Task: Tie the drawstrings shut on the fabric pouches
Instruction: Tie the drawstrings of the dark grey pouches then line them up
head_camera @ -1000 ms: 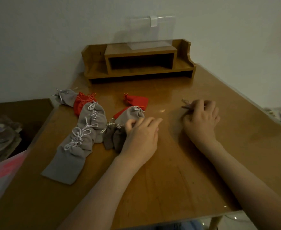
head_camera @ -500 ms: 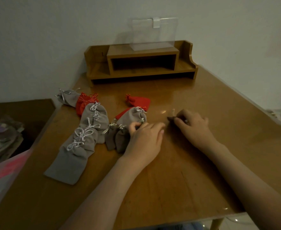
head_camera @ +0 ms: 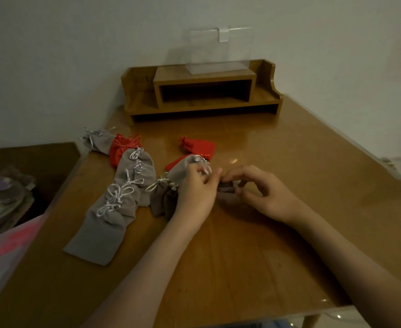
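as left hand (head_camera: 194,195) and right hand (head_camera: 265,195) pinch it, a grey pouch (head_camera: 226,192) lies on the table (head_camera: 289,245).
curled fingers of both grip its top; more pouches (head_camera: 123,200) lie just left.

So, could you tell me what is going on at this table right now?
A person is working on a small grey pouch on the wooden table: the right hand pinches it and the left hand meets it at the top. Several grey pouches with tied white strings lie to the left, beside red pouches.
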Tool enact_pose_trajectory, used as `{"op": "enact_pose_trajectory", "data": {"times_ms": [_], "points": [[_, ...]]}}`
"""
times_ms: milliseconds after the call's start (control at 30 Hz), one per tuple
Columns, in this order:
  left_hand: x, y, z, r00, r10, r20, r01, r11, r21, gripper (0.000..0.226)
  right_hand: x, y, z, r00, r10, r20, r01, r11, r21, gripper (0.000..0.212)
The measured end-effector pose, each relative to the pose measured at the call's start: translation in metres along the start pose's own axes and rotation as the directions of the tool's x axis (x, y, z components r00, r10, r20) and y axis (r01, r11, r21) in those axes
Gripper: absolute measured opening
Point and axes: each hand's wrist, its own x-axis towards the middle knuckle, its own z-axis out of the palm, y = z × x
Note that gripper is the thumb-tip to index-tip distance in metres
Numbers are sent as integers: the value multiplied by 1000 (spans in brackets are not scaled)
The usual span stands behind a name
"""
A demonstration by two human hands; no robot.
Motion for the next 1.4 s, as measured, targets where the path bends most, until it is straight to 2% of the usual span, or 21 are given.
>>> {"op": "enact_pose_trajectory", "data": {"times_ms": [67, 167, 267, 367, 600, 667, 767, 867, 933, 1000, 1067, 1133, 1267, 1400], "points": [[1, 1, -1, 999, 29, 17, -28, 999, -39, 18, 1, -1, 3, 996, 36, -84, -26, 992, 120, 31], [-1, 2, 0, 996, 87, 29, -87, 996, -15, 23, 2, -3, 2, 964, 196, -178, -150, 958, 243, 40], [-2, 2, 0, 994, 111, 22, -111, 994, 15, 26, 3, -5, 0, 951, 301, -69, -275, 927, 254, 32], [-2, 1, 0, 994, 104, 16, -105, 991, 77, 29, 4, -5, 2, 954, 297, -37, -283, 935, 214, 16], [0, -1, 1, 986, 140, -86, -131, 986, 102, 30, 3, -9, 2, 946, 325, 14, -316, 910, 268, 8], [1, -1, 1, 988, 124, -96, -119, 991, 58, 32, 4, -8, 3, 941, 338, -31, -312, 897, 313, 3], [2, -2, -1, 989, 99, -113, -111, 989, -101, 32, 4, -5, 0, 923, 377, -82, -323, 871, 369, 14], [2, -5, -5, 971, 57, -234, -100, 978, -180, 29, 4, 2, -1, 901, 422, -98, -384, 882, 273, 21], [0, -3, -8, 968, 10, -251, -73, 967, -243, 30, 6, 5, 0, 892, 439, -111, -399, 878, 265, 24], [-2, 2, -10, 984, -33, -176, -43, 911, -411, 31, 7, 6, 0, 885, 453, -105, -407, 863, 299, 25], [-3, 8, -13, 998, -38, -58, -6, 781, -625, 30, 8, 6, 0, 884, 457, -99, -400, 848, 346, 22], [-3, 11, -16, 999, -44, 31, 53, 703, -709, 29, 6, 6, 0, 887, 446, -122, -372, 844, 386, 19], [-2, 10, -15, 986, -115, 117, 164, 720, -674, 30, 6, 8, 0, 880, 441, -178, -292, 796, 530, 18], [-3, 10, -11, 979, -136, 151, 199, 797, -570, 29, 7, 5, -2, 895, 390, -215, -178, 756, 630, 17]]}}
